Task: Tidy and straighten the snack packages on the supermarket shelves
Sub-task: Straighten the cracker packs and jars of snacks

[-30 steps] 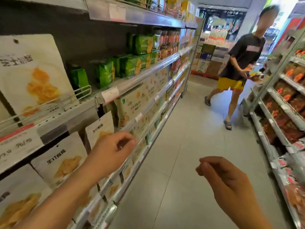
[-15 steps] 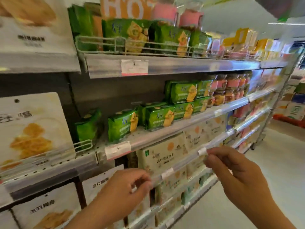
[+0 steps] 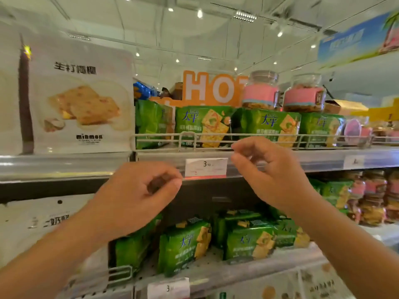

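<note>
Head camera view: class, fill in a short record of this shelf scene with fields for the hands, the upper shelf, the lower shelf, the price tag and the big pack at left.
left hand: raised, fingers curled, holding nothing
right hand: raised before the shelf edge, fingers curled, holding nothing
upper shelf: green cracker packs upright behind a wire rail; pink-banded jars on top
lower shelf: green packs standing unevenly, some angled
price tag: reads 3.90, between the hands
large white pack: upright, left
</note>
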